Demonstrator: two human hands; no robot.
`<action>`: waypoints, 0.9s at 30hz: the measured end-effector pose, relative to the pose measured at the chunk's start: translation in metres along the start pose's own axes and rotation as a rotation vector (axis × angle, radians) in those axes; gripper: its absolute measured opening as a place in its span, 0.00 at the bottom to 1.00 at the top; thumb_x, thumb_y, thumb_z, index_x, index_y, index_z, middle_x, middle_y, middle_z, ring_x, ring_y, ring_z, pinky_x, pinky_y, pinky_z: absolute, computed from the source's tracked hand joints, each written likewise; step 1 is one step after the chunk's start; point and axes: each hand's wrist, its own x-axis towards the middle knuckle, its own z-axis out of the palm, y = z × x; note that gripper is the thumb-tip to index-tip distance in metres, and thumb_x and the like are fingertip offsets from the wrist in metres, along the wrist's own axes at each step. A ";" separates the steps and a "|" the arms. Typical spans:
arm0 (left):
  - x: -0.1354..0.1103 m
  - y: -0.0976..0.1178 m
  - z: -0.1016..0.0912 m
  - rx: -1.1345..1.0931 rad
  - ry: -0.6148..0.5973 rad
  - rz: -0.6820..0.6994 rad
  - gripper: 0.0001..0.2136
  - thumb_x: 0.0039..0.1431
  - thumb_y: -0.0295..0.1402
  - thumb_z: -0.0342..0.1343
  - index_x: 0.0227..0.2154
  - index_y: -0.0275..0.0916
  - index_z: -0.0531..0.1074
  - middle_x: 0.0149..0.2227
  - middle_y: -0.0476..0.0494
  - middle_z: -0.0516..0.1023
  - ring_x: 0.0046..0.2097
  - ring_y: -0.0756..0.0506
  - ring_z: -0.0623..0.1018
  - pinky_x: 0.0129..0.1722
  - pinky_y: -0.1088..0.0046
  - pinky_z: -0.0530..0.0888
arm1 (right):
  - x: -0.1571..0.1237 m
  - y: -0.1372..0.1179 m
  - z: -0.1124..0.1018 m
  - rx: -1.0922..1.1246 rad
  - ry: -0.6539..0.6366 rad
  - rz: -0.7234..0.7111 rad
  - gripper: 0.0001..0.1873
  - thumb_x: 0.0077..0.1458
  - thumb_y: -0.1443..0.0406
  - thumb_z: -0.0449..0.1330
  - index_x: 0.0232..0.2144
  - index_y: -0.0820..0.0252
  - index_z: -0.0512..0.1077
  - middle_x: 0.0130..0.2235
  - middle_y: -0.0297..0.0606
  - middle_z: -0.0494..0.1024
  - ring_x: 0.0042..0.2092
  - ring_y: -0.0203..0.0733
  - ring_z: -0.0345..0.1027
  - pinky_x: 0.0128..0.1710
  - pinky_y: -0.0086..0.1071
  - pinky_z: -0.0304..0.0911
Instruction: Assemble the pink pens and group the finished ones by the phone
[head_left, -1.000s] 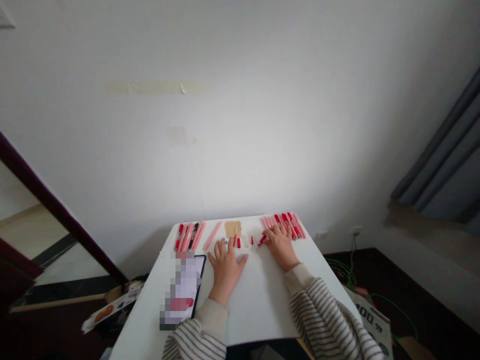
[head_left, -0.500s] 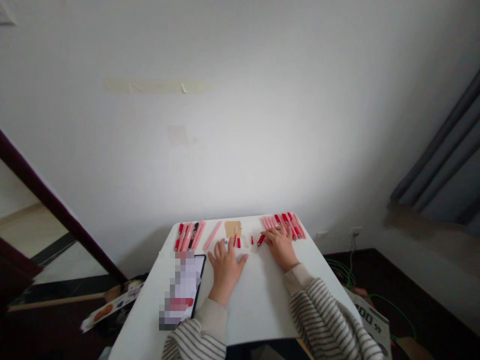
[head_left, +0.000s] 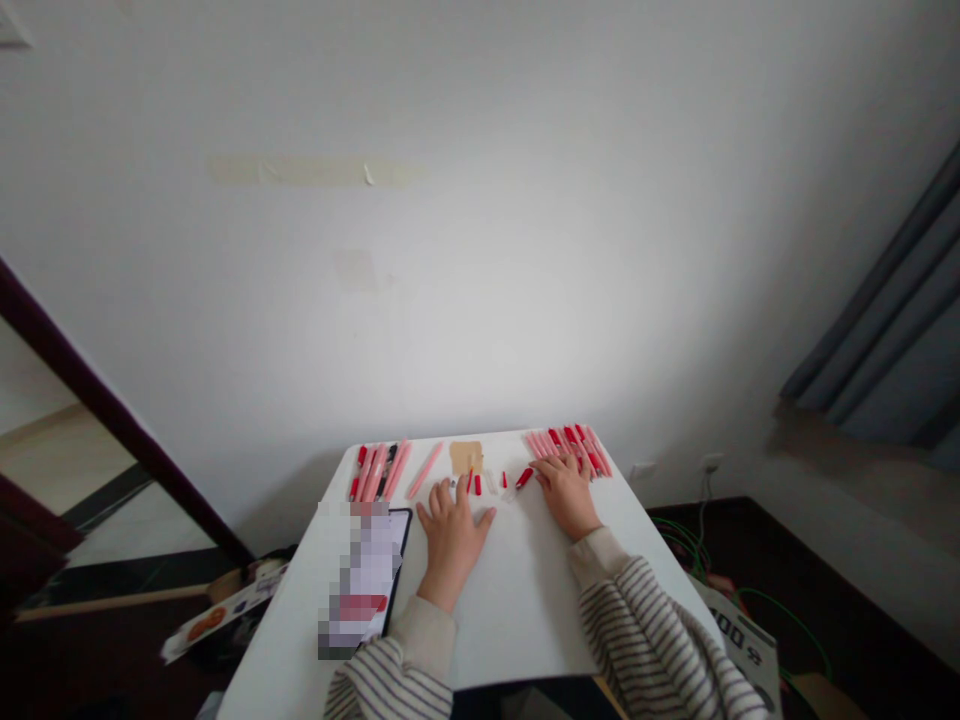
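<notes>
My left hand (head_left: 451, 528) lies flat on the white table (head_left: 517, 600), fingers spread, fingertips by a few small red pen parts (head_left: 474, 484). My right hand (head_left: 568, 492) rests near the row of pink and red pens (head_left: 570, 448) at the back right, its fingers curled and touching a red pen piece (head_left: 523, 478) at its left edge. Whether it grips that piece I cannot make out. Another group of pink and red pens (head_left: 379, 470) lies at the back left, with a single pink pen (head_left: 425, 468) beside it.
A phone (head_left: 366, 580) lies on the table's left side. A small tan card (head_left: 466, 456) sits at the back middle. The wall stands right behind the table. Green cables (head_left: 690, 560) and a printed bag (head_left: 742, 640) lie on the floor to the right.
My right hand has drawn back slightly from the right pen row and its fingers have curled. The left hand has stayed put.
</notes>
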 end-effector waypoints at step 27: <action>0.000 0.000 -0.006 0.030 -0.049 -0.050 0.32 0.55 0.50 0.51 0.60 0.38 0.59 0.60 0.31 0.63 0.62 0.32 0.60 0.57 0.42 0.58 | -0.008 -0.003 -0.001 0.044 -0.029 0.019 0.19 0.56 0.66 0.57 0.51 0.51 0.70 0.51 0.37 0.75 0.56 0.52 0.57 0.61 0.53 0.40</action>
